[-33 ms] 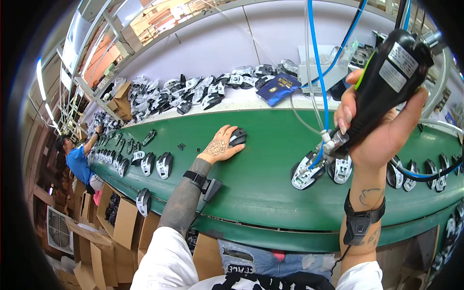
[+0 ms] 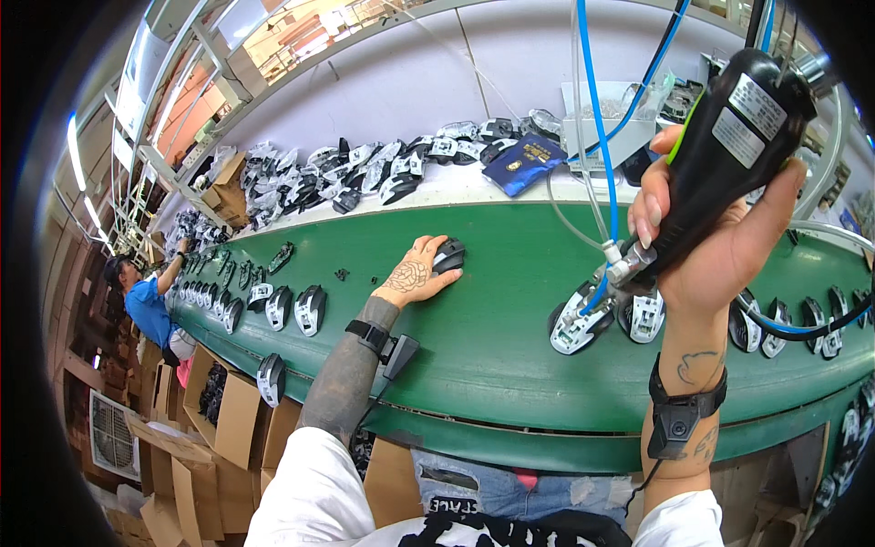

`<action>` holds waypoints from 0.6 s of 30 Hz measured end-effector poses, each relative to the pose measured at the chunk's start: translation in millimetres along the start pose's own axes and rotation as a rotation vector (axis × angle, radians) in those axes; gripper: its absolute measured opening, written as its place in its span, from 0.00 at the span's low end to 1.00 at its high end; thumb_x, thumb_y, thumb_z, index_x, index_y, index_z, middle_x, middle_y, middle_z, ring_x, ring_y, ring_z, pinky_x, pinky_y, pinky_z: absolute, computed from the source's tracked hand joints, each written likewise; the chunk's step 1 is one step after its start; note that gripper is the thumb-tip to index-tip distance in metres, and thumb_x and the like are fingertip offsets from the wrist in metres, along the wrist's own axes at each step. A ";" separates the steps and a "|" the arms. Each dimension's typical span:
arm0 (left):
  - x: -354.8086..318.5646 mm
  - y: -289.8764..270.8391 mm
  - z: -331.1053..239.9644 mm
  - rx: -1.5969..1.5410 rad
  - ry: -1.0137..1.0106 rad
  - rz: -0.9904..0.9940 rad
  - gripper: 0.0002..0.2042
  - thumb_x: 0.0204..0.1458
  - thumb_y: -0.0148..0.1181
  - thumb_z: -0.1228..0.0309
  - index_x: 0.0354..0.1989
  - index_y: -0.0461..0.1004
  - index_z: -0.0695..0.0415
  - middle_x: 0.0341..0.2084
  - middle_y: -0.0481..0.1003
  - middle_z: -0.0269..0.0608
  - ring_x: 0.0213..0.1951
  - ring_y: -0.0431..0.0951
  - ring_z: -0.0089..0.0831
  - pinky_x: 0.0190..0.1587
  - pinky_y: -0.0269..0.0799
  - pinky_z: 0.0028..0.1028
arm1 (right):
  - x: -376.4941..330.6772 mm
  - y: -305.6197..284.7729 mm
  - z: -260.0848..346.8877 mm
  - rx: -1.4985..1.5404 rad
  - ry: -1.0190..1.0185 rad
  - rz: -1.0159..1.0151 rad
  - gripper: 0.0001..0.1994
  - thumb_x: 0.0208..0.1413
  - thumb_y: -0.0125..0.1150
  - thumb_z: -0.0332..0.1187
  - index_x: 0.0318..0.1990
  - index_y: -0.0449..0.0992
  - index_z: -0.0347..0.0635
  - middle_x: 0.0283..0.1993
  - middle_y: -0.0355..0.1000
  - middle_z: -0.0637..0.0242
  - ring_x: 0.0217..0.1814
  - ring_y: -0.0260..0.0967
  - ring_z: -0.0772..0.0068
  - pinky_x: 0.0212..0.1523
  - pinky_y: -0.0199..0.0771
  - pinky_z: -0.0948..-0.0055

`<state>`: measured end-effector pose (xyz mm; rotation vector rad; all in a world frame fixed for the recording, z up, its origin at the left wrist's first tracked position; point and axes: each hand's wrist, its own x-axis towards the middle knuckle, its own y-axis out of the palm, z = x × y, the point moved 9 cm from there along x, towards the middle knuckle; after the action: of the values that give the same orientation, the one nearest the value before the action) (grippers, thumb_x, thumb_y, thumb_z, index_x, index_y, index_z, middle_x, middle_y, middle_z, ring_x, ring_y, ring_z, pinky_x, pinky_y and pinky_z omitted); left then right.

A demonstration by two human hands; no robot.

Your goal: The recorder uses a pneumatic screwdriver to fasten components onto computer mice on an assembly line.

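On the green conveyor belt (image 2: 492, 356), my left hand (image 2: 415, 276) is curled around a dark computer mouse (image 2: 447, 256), which lies on the surface. My right hand (image 2: 702, 242) grips a black electric screwdriver (image 2: 725, 164), held upright at a tilt with a metal fitting and blue air hose at its lower end. That end is directly over an opened mouse with a white inner frame (image 2: 576, 330); whether the bit touches it is hidden. Close beside it lies a second opened mouse (image 2: 643, 319), partly covered by the tool and my hand.
Several mouse shells (image 2: 310, 310) line the belt at left, and more (image 2: 775, 330) at right. Small dark parts (image 2: 341, 274) lie mid-belt. Behind are heaped bagged shells (image 2: 365, 169) and a blue booklet (image 2: 524, 166). A co-worker (image 2: 150, 305) stands at far left, near cardboard boxes (image 2: 228, 410).
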<state>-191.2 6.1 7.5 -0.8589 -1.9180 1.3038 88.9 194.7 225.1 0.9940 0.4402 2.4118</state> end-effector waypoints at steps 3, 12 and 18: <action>5.5 4.5 -17.1 0.106 -0.069 0.135 0.35 0.45 0.60 0.52 0.58 0.59 0.60 0.51 0.63 0.56 0.54 0.64 0.50 0.54 0.63 0.38 | -0.7 -5.1 -2.3 -0.024 0.009 -0.062 0.45 0.50 0.22 0.73 0.39 0.66 0.33 0.16 0.59 0.67 0.15 0.56 0.77 0.17 0.57 0.80; -15.9 20.6 -133.2 -2.056 -0.342 0.163 0.22 0.53 0.46 0.55 0.56 0.62 0.47 0.43 0.70 0.43 0.39 0.73 0.37 0.39 0.73 0.40 | -5.0 -16.7 11.8 0.076 -0.124 -0.130 0.47 0.43 0.24 0.77 0.41 0.67 0.35 0.17 0.59 0.69 0.15 0.53 0.75 0.22 0.56 0.77; -36.4 49.5 -165.3 -2.116 -0.397 0.202 0.24 0.52 0.46 0.59 0.58 0.60 0.48 0.45 0.69 0.43 0.40 0.73 0.38 0.39 0.74 0.42 | -7.4 -14.9 25.3 0.125 -0.267 -0.103 0.46 0.43 0.28 0.76 0.43 0.68 0.36 0.18 0.59 0.68 0.16 0.55 0.73 0.23 0.58 0.73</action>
<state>-29.4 76.1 2.8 -1.6247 -3.1173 -1.2398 116.4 205.6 231.3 1.2943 0.5359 2.1436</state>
